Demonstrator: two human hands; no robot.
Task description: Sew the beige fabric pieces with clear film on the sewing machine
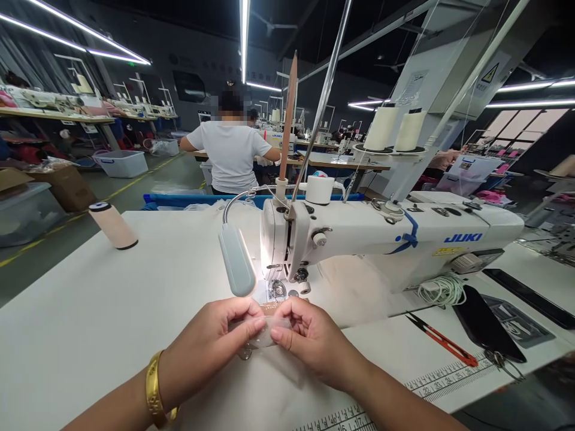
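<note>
In front of the needle area of a white sewing machine (341, 233), both hands pinch a small piece of thin, sheer whitish fabric (265, 338). My left hand (211, 335), with a gold bangle on the wrist, grips its left side between thumb and fingers. From the right, my right hand (314, 341) holds it the same way, the two thumbs close together. The presser foot (277, 290) is just beyond the fingertips. A lit grey lamp (238, 260) hangs to its left. Part of the fabric is hidden behind my fingers.
A cone of pale pink thread (113, 226) stands at the table's left. On the right lie orange-handled thread snips (442, 341), a black phone (487, 323) and a coil of pale cord (442, 290). Printed rulers (449, 380) run along the front edge. A person in white (231, 155) sits ahead.
</note>
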